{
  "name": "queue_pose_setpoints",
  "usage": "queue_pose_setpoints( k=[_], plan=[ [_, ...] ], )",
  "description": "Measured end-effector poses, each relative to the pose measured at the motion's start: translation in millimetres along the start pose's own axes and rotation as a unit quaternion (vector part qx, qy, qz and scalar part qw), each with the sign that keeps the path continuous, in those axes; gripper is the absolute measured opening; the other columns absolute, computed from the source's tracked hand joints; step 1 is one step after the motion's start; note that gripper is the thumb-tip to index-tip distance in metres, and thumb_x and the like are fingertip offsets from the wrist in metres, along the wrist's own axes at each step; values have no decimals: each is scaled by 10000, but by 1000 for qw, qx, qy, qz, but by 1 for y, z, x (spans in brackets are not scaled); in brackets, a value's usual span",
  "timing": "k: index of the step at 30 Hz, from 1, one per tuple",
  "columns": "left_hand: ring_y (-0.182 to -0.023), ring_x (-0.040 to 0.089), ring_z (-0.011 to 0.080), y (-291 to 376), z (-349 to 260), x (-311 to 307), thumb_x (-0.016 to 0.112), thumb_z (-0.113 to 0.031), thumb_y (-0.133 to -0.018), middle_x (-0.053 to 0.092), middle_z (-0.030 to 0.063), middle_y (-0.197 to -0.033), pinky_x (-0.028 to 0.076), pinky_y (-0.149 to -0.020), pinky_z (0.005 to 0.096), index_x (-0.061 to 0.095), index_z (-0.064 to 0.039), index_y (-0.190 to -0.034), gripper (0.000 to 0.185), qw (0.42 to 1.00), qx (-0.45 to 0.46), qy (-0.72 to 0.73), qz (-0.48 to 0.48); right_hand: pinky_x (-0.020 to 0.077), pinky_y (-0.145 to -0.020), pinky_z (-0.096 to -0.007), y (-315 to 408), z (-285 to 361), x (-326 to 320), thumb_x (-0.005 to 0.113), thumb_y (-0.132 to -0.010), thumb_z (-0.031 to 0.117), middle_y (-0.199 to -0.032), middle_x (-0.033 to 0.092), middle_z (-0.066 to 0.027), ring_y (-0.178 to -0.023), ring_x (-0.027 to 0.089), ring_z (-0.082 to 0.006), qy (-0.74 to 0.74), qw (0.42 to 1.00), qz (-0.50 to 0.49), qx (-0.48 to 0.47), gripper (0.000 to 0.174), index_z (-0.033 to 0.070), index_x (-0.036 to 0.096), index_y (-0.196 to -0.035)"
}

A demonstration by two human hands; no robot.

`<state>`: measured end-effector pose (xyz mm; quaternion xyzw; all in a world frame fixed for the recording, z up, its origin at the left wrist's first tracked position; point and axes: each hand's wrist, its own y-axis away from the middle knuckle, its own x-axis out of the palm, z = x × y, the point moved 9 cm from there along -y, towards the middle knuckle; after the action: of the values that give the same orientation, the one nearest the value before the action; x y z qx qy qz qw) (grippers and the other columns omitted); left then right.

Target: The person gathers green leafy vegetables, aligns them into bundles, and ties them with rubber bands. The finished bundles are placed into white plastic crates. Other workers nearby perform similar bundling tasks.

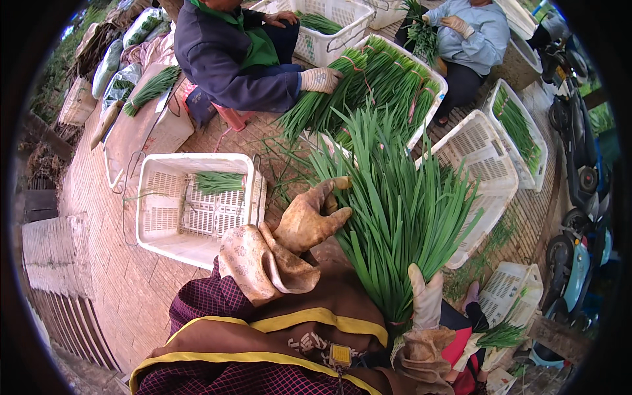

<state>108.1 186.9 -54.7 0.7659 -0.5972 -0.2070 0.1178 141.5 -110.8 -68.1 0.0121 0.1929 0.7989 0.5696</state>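
Note:
A large bundle of green garlic chives, or a similar leafy green, fans out upright before me. Its gathered lower end lies against my brown apron with yellow trim. My right hand, in a pale glove, is closed around the bundle near that end; the leaves hide part of the grip. My left hand wears a stained glove and is at the bundle's left side. Its thumb and fingers are apart and curved, with fingertips close to or touching the outer leaves. No stem shows in its grasp.
A white plastic crate at left holds a small bunch. Ahead, another crate is heaped with tied bundles; one co-worker's gloved hand rests on them. Another co-worker holds greens. A tilted crate and parked scooters stand right.

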Motion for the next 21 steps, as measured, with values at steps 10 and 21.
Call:
queue_pose_setpoints(
  k=[10,21],
  plan=[
    [-714,586,133,2,11,-3,681,-207,-901,629,43,-785,481,-688,297,589,-67,-1326,457,1000,6,6,-14,517,-856,-328,1,-11,-2,623,-943,27,-1062,683,-118,-913,638,-202,21,1000,7,2,269,-55,592,-1198],
    [-734,598,143,5,2,-2,751,-351,-873,661,89,-792,493,-703,320,667,10,-1064,417,997,-19,50,-47,515,-851,-340,5,9,1,624,-949,42,-1087,680,-135,-927,638,-215,35,999,-6,-39,274,-45,593,-1207]
  ],
)
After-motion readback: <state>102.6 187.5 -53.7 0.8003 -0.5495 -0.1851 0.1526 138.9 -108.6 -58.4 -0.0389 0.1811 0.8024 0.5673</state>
